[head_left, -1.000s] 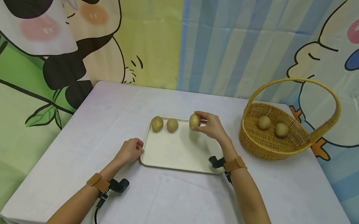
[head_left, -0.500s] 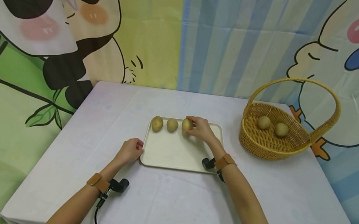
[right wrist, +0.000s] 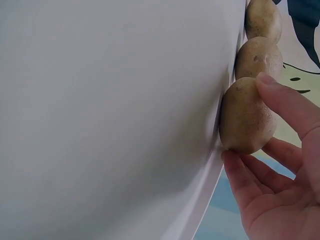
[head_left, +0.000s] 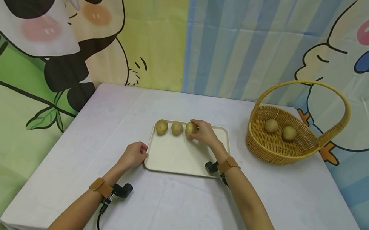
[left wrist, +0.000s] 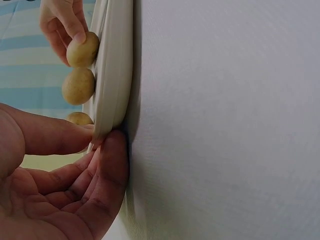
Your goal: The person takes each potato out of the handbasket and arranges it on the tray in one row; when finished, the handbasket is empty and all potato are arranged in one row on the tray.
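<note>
My right hand (head_left: 204, 133) pinches a potato (head_left: 190, 129) between thumb and fingers, low over the far side of the cream tray (head_left: 179, 156). In the right wrist view the held potato (right wrist: 247, 117) sits at the tray's surface. Two more potatoes line up to its left along the tray's back edge: a middle one (head_left: 177, 128) and a leftmost one (head_left: 161, 127). My left hand (head_left: 134, 154) grips the tray's left edge near the front corner. The left wrist view has its thumb on top of the rim (left wrist: 107, 100) and a finger underneath.
A wicker basket (head_left: 268, 155) with a tall handle stands at the right of the white-covered table (head_left: 166, 211), holding two potatoes (head_left: 280, 129). A cartoon-printed curtain (head_left: 220, 39) hangs behind the table. A cable (head_left: 99, 223) trails from the left wrist camera.
My right hand has carried its potato left and down, bringing it beside the middle potato on the tray. My left hand has kept its place at the tray's edge.
</note>
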{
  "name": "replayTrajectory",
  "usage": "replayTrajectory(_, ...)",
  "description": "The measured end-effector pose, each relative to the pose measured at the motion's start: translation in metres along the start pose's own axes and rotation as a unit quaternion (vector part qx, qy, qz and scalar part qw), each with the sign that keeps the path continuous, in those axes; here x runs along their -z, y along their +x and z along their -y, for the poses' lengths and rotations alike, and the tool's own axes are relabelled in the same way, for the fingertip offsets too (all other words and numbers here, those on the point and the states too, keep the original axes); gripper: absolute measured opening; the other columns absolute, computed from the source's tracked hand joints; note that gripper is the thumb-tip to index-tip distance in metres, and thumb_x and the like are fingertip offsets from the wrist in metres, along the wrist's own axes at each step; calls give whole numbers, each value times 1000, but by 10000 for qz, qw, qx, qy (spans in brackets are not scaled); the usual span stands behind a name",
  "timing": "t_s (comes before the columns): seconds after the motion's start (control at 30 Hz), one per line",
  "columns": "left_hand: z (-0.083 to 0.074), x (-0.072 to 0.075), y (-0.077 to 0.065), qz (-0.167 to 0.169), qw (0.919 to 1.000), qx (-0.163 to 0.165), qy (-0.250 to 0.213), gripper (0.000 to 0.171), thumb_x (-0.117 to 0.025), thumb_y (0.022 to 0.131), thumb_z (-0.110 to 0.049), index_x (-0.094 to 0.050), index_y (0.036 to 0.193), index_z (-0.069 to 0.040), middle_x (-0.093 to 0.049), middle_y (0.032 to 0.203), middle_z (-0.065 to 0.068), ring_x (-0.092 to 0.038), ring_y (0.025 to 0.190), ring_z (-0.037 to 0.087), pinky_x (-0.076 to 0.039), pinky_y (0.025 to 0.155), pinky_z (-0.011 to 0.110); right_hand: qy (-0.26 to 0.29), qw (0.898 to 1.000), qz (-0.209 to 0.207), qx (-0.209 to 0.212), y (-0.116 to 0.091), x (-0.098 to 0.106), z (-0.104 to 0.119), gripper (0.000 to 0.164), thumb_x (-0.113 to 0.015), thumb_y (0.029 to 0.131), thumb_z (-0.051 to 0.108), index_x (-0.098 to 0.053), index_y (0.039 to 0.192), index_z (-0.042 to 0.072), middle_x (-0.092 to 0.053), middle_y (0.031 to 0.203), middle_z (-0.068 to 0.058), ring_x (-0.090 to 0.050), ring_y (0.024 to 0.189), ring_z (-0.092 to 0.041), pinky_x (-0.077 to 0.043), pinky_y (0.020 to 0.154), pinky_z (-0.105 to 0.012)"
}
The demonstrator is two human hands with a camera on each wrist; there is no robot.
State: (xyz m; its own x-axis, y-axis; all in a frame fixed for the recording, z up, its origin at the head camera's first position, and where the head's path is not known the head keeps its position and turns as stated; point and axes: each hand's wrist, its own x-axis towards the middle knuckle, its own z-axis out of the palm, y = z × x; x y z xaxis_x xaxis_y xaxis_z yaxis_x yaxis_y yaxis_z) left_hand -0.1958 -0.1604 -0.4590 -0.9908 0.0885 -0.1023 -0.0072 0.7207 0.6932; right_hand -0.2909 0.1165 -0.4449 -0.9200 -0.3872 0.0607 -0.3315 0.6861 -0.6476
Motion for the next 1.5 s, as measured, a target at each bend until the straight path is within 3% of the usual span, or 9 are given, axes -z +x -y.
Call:
replayTrajectory(1.23,-2,1,-1,-16,10000,-24,8,19,-63,81,1,-59,98,9,-59,79,11,-53,69,19,-44,58,27,-416,9990,147,88,2,1,-1,68,-76,78,16,-44,135,-3,-50,132,-19,-54,112,-32,-41,97,-40)
replayTrajectory(1.5,0,0,0,14,10000,38,-20,19,-63,81,1,-58,98,8,-58,79,11,-53,68,19,-44,57,26,-333,9993,137,138,1,1,-1,69,-76,77,16,-43,135,-4,-50,132,-20,-55,111,-34,-45,93,-38)
